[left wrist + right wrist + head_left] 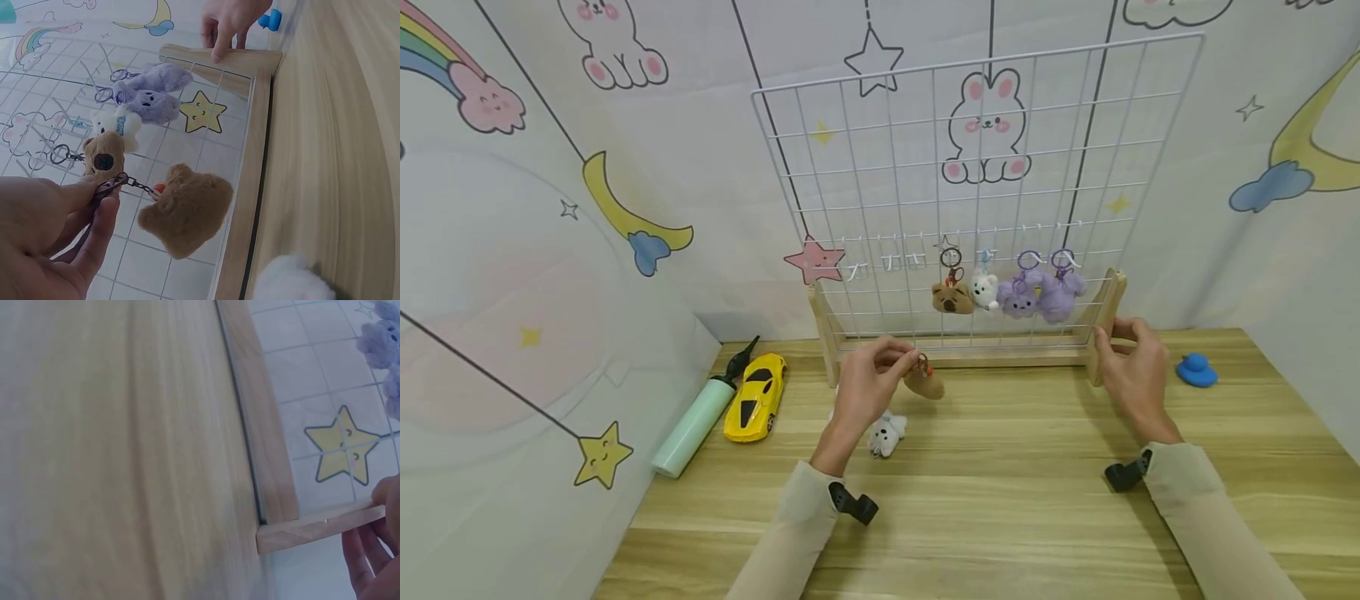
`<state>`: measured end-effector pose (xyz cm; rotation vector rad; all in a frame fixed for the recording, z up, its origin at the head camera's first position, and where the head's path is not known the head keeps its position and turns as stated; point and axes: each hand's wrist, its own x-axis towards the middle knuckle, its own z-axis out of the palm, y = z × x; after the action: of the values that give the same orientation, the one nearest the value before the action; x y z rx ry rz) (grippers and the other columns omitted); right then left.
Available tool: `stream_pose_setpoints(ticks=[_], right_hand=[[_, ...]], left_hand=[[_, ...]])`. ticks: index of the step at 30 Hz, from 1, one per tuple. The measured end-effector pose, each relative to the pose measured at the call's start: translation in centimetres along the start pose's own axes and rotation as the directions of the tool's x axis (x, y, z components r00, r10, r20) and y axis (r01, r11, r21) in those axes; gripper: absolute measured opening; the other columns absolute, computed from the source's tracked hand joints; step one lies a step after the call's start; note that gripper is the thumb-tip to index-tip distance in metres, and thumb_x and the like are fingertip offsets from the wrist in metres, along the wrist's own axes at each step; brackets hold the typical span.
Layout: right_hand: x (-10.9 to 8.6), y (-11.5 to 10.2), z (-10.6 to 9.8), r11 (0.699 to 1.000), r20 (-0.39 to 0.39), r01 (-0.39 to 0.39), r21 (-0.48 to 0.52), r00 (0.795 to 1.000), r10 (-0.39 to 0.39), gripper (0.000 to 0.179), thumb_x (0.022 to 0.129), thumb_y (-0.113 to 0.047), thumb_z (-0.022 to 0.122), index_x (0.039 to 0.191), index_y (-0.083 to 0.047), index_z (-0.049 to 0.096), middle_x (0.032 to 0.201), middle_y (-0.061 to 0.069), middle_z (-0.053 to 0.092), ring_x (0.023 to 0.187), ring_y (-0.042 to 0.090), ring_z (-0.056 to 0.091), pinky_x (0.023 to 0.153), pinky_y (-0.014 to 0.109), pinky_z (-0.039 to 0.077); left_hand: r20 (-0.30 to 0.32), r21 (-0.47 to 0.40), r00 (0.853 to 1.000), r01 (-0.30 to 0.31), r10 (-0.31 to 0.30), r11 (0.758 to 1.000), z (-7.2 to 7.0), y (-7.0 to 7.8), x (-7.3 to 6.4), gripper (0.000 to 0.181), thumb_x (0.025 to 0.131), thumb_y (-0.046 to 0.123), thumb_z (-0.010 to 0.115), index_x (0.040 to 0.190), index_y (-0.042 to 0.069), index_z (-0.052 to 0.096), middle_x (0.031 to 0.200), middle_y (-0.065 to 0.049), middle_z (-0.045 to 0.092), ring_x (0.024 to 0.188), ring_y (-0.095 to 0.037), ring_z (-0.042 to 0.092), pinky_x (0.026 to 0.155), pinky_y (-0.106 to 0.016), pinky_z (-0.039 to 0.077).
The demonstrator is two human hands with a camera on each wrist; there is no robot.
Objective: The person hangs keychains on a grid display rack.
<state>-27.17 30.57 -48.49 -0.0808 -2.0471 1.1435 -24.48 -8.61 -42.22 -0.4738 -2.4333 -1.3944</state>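
Observation:
Between thumb and fingers, my left hand (pixel 868 385) pinches the ring of a brown plush keychain (pixel 190 209), which dangles in front of the wire grid rack (pixel 887 183). My right hand (pixel 1129 371) grips the wooden side post (pixel 1107 325) at the rack's right end. On the rack's hooks hang a brown plush keychain (pixel 952 297), a white plush keychain (pixel 984 289) and two purple plush keychains (pixel 1019 298). A white plush keychain (pixel 886 435) lies on the table beside my left wrist, partly hidden by it.
Bare white hooks (pixel 891 263) stick out on the rack's left part. At the table's left are a yellow toy car (pixel 756 398) and a pale green pump (pixel 696 425) with a black nozzle. A small blue rubber duck (pixel 1197 370) stands right of the rack.

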Motion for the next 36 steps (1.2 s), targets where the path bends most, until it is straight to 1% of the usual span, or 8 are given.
stream_pose_setpoints(ticks=[6,10,13,20,23,27,31,36], right_hand=[[-0.1,0.3,0.0,1.0,0.0,0.01,0.001,1.0,-0.01,0.029,0.099,-0.013,0.078,0.115,0.01,0.072,0.107,0.031,0.075,0.086,-0.018,0.055,0.074,-0.004,0.047],[-0.1,0.4,0.0,1.0,0.001,0.012,0.005,1.0,-0.012,0.029,0.098,-0.013,0.078,0.115,0.01,0.072,0.107,0.031,0.075,0.086,-0.017,0.055,0.074,-0.003,0.047],[-0.2,0.4,0.0,1.0,0.002,0.013,0.011,1.0,-0.013,0.029,0.098,-0.012,0.078,0.116,0.01,0.072,0.107,0.031,0.075,0.087,-0.018,0.055,0.074,-0.003,0.048],[-0.1,0.4,-0.1,1.0,-0.004,0.014,0.01,1.0,-0.014,0.029,0.098,-0.013,0.078,0.115,0.01,0.071,0.107,0.03,0.075,0.087,-0.019,0.055,0.074,-0.003,0.048],[-0.1,0.4,0.0,1.0,-0.007,0.013,0.01,1.0,-0.013,0.029,0.098,-0.013,0.078,0.115,0.01,0.072,0.107,0.03,0.075,0.087,-0.018,0.054,0.074,-0.003,0.048],[0.0,0.3,-0.1,1.0,-0.006,0.021,0.009,1.0,-0.021,0.029,0.099,-0.013,0.078,0.115,0.01,0.071,0.107,0.03,0.075,0.089,-0.013,0.057,0.074,-0.003,0.048],[0.0,0.3,0.0,1.0,-0.005,0.027,0.015,1.0,-0.027,0.03,0.099,-0.013,0.078,0.115,0.01,0.071,0.107,0.03,0.075,0.088,-0.011,0.059,0.074,-0.003,0.048],[0.0,0.3,0.0,0.999,-0.006,0.033,0.022,0.999,-0.033,0.03,0.098,-0.013,0.079,0.115,0.011,0.071,0.106,0.03,0.075,0.087,-0.013,0.059,0.074,-0.003,0.048]], left_hand=[[-0.119,-0.121,0.991,-0.073,0.059,0.99,0.6,1.0,0.9,0.017,0.103,0.024,0.076,0.109,0.009,0.082,0.098,-0.009,0.085,0.082,-0.021,0.083,0.079,-0.027,0.067],[-0.2,-0.25,0.977,-0.124,0.074,0.96,1.1,1.6,1.7,0.016,0.103,0.019,0.075,0.11,0.005,0.081,0.101,-0.013,0.084,0.086,-0.025,0.083,0.078,-0.027,0.067],[-0.26,-0.302,0.962,-0.164,0.085,0.939,1.3,2.2,2.2,0.017,0.104,0.018,0.074,0.111,0.003,0.08,0.102,-0.015,0.084,0.088,-0.026,0.083,0.078,-0.029,0.068],[-0.418,-0.321,0.903,-0.245,0.096,0.915,1.8,4.1,3.8,0.024,0.104,0.024,0.075,0.11,0.001,0.078,0.096,-0.017,0.084,0.08,-0.027,0.083,0.072,-0.031,0.068],[-0.47,-0.346,0.877,-0.286,0.098,0.894,1.9,4.9,4.4,0.025,0.104,0.024,0.075,0.109,-0.001,0.078,0.093,-0.019,0.083,0.074,-0.029,0.082,0.069,-0.033,0.068],[-0.524,-0.34,0.845,-0.319,0.103,0.885,2.1,5.7,5.3,0.026,0.104,0.024,0.075,0.108,-0.001,0.078,0.092,-0.018,0.083,0.072,-0.029,0.081,0.068,-0.033,0.068],[-0.554,-0.33,0.827,-0.32,0.093,0.888,2.4,5.8,6.0,0.027,0.104,0.024,0.076,0.107,-0.002,0.079,0.091,-0.018,0.083,0.072,-0.029,0.081,0.069,-0.032,0.068],[-0.573,-0.343,0.816,-0.321,0.074,0.883,2.7,5.6,6.5,0.025,0.104,0.024,0.075,0.106,-0.001,0.079,0.09,-0.019,0.083,0.071,-0.031,0.081,0.069,-0.032,0.068]])
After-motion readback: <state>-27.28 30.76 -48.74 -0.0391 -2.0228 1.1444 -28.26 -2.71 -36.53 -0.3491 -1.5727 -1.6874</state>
